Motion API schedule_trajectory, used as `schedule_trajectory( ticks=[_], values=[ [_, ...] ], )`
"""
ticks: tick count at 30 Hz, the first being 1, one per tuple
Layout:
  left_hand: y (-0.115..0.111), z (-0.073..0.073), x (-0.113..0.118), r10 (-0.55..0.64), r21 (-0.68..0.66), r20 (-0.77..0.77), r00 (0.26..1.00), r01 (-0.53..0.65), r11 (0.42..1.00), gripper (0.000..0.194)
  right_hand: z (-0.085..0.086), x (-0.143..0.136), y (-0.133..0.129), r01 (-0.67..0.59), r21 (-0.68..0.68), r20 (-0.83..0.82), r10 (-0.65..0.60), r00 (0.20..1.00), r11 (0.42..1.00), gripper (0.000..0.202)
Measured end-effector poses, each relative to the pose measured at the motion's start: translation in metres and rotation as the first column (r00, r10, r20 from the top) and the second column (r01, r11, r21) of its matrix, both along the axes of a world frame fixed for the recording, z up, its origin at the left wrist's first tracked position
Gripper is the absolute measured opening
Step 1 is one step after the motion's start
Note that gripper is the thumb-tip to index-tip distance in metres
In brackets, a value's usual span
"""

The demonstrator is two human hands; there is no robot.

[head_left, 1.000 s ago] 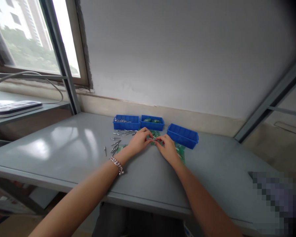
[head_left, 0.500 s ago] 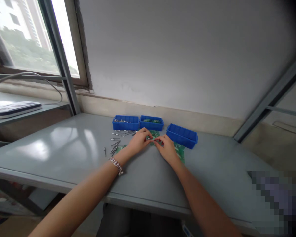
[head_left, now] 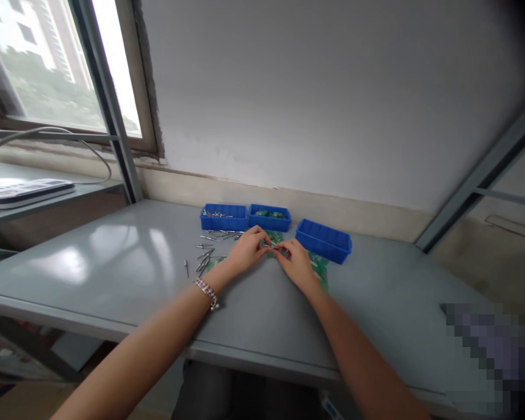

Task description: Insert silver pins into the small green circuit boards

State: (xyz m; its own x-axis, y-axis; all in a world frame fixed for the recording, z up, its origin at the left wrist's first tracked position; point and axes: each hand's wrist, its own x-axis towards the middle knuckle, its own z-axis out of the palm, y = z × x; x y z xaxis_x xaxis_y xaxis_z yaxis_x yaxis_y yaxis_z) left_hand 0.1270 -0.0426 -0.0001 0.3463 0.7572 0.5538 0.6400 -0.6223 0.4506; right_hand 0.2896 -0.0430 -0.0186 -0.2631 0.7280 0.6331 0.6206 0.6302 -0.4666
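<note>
My left hand [head_left: 248, 249] and my right hand [head_left: 296, 262] meet over the middle of the table. Between their fingertips lies a thin metal blind rivet [head_left: 269, 246], pinched from both sides. Beneath and behind the fingers is a green plastic bag [head_left: 275, 237], partly covered by the hands. To the left, several loose rivets [head_left: 205, 254] are scattered on the tabletop. Another green bag [head_left: 319, 267] lies beside my right wrist, and a green patch [head_left: 214, 262] shows near my left wrist.
Along the wall stand a blue bin of rivets [head_left: 223, 223], a blue bin with green bags [head_left: 269, 223] and a blue bin [head_left: 324, 244] set at an angle. Grey metal posts [head_left: 122, 157] frame the table [head_left: 114, 268]. A white device [head_left: 30, 192] sits on the left shelf.
Both hands stay almost in place. The rivet between the fingertips shows slightly differently, with only small finger movement.
</note>
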Motion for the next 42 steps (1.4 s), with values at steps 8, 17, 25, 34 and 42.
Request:
schedule_trajectory(
  ticks=[8,17,25,34,42],
  values=[
    [0.0006,-0.001,-0.0003,-0.008,0.003,0.01,1.0,0.008,1.0,0.009,-0.0005,0.0001,0.0004,-0.008,-0.004,-0.017,0.008,1.0,1.0,0.006],
    [0.0006,-0.0001,-0.0002,-0.001,0.002,0.012,1.0,0.001,1.0,0.009,0.0004,-0.0002,-0.0003,-0.016,-0.012,-0.023,0.016,1.0,1.0,0.007],
    [0.0009,-0.0009,-0.0001,-0.006,0.0,0.016,1.0,0.006,1.0,0.007,0.0028,-0.0016,-0.0025,-0.011,-0.019,-0.028,0.011,1.0,1.0,0.006],
    [0.0009,0.0,-0.0002,-0.011,-0.006,0.03,0.999,0.011,1.0,0.008,0.0044,-0.0022,-0.0042,-0.033,-0.034,-0.04,0.032,0.999,0.999,0.005],
    [-0.0006,0.0012,0.0006,-0.012,0.008,0.015,1.0,0.012,1.0,0.009,0.0063,-0.0011,-0.0044,-0.046,-0.023,-0.03,0.046,0.999,0.999,0.009]
  ],
)
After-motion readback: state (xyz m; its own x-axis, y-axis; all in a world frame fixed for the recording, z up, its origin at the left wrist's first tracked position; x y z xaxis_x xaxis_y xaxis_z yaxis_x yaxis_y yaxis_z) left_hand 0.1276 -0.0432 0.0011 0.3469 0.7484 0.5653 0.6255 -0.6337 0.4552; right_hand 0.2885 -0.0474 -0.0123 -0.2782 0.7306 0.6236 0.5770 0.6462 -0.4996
